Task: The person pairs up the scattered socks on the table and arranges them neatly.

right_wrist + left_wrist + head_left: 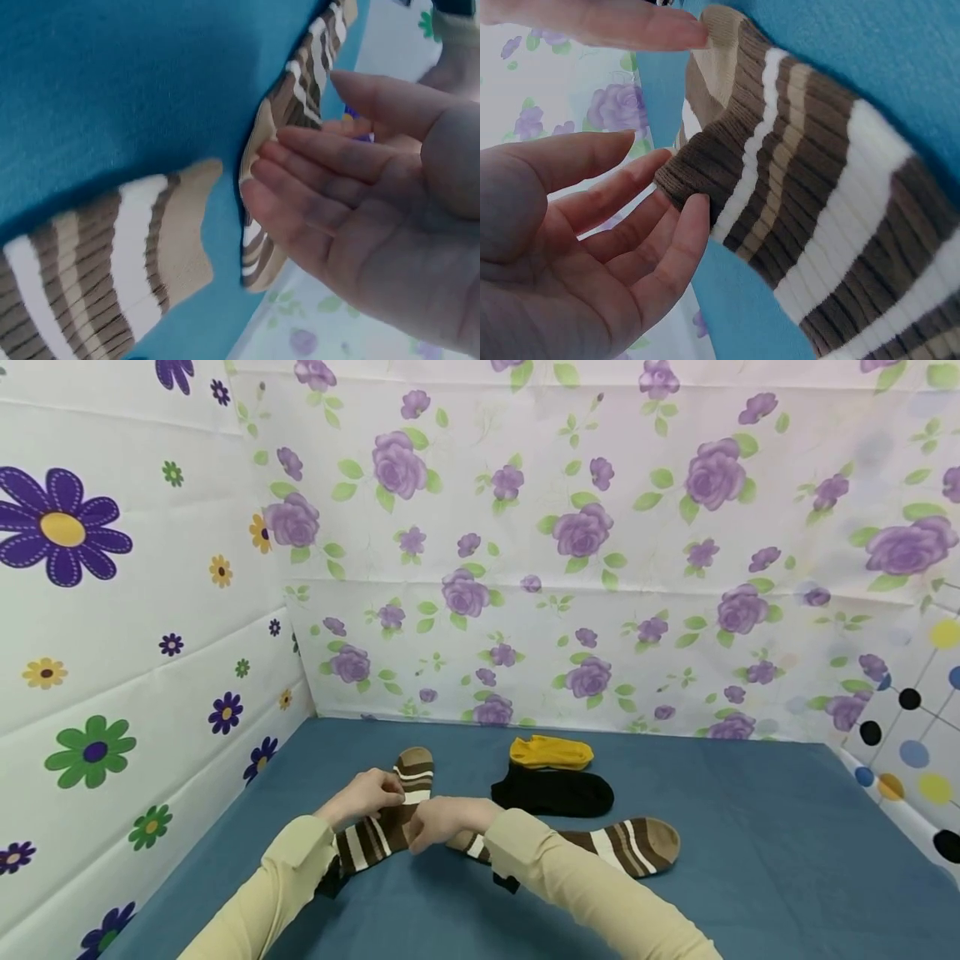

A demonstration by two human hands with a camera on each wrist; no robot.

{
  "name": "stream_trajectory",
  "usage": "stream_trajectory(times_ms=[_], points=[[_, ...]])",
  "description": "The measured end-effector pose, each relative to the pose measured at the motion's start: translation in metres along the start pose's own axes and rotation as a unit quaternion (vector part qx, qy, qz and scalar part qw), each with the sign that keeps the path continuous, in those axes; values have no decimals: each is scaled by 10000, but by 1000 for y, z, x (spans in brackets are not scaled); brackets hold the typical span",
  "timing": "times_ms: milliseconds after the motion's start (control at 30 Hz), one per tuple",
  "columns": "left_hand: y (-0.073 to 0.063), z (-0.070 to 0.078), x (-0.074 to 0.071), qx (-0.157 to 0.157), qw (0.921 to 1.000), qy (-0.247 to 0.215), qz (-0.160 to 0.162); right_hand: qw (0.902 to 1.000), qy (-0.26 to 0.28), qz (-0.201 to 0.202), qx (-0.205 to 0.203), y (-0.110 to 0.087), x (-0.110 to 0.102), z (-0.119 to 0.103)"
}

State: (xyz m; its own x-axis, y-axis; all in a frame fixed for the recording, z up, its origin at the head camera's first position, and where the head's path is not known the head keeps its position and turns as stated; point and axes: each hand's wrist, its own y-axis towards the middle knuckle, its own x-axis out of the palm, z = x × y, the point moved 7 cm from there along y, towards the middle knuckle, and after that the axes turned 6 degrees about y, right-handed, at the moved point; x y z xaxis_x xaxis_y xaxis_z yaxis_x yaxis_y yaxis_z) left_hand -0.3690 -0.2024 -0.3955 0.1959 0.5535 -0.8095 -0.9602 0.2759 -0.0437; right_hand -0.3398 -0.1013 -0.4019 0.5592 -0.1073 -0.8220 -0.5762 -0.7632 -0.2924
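A brown, white and tan striped sock (367, 843) lies bent on the table, its tan toe pointing away. My left hand (363, 797) is at its bend; in the left wrist view that hand's loosely bent fingers touch the sock's folded edge, the thumb standing apart. From the other side, my right hand (453, 818) reaches the same sock, and in the right wrist view its nearly straight fingertips touch the tan heel. A second striped sock (633, 847) lies to the right, partly hidden by the right forearm; its tan cuff (187, 244) shows in the right wrist view.
A black sock (555, 791) lies flat behind the right hand, with a yellow sock (551, 752) just beyond it. The blue tabletop (765, 860) extends to the right. Flower-patterned sheets (525, 568) enclose the back and sides.
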Motion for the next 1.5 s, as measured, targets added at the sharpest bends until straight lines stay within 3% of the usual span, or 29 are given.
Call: stream_trajectory(times_ms=[100, 333, 600, 867, 1033, 1267, 1367, 1500], points=[[-2, -1, -3, 36, 10000, 63, 60, 9995, 253, 199, 50, 2, -9, 11], [-9, -11, -10, -258, 9993, 25, 257, 9927, 723, 965, 63, 11, -24, 32], [-20, -17, -11, -420, 9975, 572, -46, 9953, 382, 889, 91, 18, -21, 40], [-26, -33, -9, -568, 9969, 544, -13, 9962, 239, 819, 200, 17, -21, 42], [-29, -35, -5, -436, 9979, 461, 144, 9970, 235, 700, 212, 9, -20, 39], [-30, -28, -1, 52, 9994, 323, 80, 9973, 575, 418, -195, -1, -18, 36], [-32, -29, -4, 98, 9994, 326, -8, 9937, 895, 560, -371, -2, -21, 41], [-37, -35, -13, 41, 9991, 398, -113, 9842, 1318, 1088, -469, -1, -34, 51]])
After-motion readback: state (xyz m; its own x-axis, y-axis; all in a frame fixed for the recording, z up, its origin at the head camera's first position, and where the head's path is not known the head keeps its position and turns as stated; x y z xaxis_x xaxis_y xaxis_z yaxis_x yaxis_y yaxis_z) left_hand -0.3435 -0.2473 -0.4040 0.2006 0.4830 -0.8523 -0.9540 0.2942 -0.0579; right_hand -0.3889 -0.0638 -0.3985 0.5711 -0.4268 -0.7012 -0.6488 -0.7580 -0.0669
